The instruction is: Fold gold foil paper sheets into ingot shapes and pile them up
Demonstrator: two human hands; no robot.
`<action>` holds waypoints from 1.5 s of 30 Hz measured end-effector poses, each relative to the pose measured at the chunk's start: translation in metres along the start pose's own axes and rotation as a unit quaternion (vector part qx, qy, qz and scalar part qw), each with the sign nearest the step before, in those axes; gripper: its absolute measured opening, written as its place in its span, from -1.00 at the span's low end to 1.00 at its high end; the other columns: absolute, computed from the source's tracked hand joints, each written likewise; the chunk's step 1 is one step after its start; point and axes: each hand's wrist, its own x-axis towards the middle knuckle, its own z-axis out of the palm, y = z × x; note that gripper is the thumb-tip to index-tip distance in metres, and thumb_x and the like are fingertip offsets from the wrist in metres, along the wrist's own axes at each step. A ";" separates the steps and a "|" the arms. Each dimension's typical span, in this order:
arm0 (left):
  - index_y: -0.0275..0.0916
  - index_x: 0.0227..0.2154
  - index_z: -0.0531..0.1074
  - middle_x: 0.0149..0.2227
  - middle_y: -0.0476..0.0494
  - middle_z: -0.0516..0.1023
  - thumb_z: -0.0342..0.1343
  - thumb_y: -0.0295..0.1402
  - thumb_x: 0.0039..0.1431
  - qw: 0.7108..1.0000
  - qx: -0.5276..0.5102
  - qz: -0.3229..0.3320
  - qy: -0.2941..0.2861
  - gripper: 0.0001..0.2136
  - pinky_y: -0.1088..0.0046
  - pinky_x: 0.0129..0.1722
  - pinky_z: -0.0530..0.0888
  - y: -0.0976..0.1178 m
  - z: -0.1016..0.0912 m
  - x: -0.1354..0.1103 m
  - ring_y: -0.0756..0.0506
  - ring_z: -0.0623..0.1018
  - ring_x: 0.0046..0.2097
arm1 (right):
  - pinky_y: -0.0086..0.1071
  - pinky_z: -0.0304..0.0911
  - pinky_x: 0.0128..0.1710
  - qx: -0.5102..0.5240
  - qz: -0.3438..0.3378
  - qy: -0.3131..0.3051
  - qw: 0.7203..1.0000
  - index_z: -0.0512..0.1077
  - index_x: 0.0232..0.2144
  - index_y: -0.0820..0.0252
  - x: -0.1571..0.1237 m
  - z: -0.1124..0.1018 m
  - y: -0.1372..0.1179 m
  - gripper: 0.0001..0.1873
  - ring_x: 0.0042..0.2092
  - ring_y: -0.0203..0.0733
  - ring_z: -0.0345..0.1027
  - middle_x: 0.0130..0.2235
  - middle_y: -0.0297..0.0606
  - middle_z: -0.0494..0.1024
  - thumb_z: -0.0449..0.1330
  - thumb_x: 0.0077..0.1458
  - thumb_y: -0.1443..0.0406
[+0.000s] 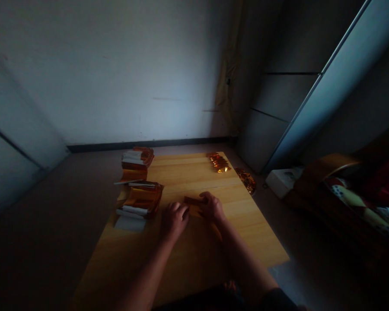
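Observation:
A small sheet of orange foil paper (196, 211) lies on the wooden table between my hands. Its far edge is a darker folded strip (192, 200). My right hand (212, 207) is closed on the right end of this strip, thumb and fingers pinched together. At the sheet's left edge, my left hand (175, 219) has its fingers curled, with the fingertips against the paper; they are partly hidden. Left of my left hand sit stacks of orange foil sheets (141, 197) with white paper bands (134, 210) among them.
The wooden table (246, 233) spans the middle. Shiny folded foil pieces (219, 163) lie at its far right corner, and more foil (246, 180) sits beyond the right edge. Another foil stack (138, 157) stands at the far left. A wooden chair (337, 164) and white box (282, 180) are right.

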 end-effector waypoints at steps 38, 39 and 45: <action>-0.16 -0.19 0.47 -0.28 -0.17 0.44 0.02 -0.35 0.12 1.000 0.021 0.009 0.000 -0.78 0.29 -0.21 0.29 -0.001 0.004 0.001 -0.17 0.36 -0.18 | -0.31 0.20 -0.03 -0.044 -0.093 0.034 0.994 0.43 -0.15 0.19 -0.004 0.008 0.013 -0.54 -0.10 -0.14 0.36 -0.16 -0.20 0.54 0.12 -0.19 0.46; -0.16 -0.18 0.47 -0.28 -0.17 0.44 0.02 -0.35 0.11 1.000 0.020 0.009 0.000 -0.78 0.29 -0.21 0.29 -0.001 0.004 0.001 -0.17 0.36 -0.18 | -0.31 0.20 -0.03 -0.040 -0.092 0.035 0.994 0.43 -0.14 0.19 -0.004 0.007 0.012 -0.54 -0.10 -0.14 0.36 -0.15 -0.21 0.54 0.13 -0.19 0.47; -0.17 -0.14 0.45 -0.29 -0.17 0.43 -0.01 -0.35 0.15 0.999 -0.009 -0.004 0.035 -0.75 0.30 -0.18 0.31 -0.003 0.002 0.000 -0.15 0.36 -0.19 | -0.32 0.24 -0.10 -0.048 -0.080 0.031 0.995 0.47 -0.23 0.20 -0.004 0.007 0.009 -0.65 -0.16 -0.14 0.39 -0.20 -0.20 0.55 0.12 -0.13 0.45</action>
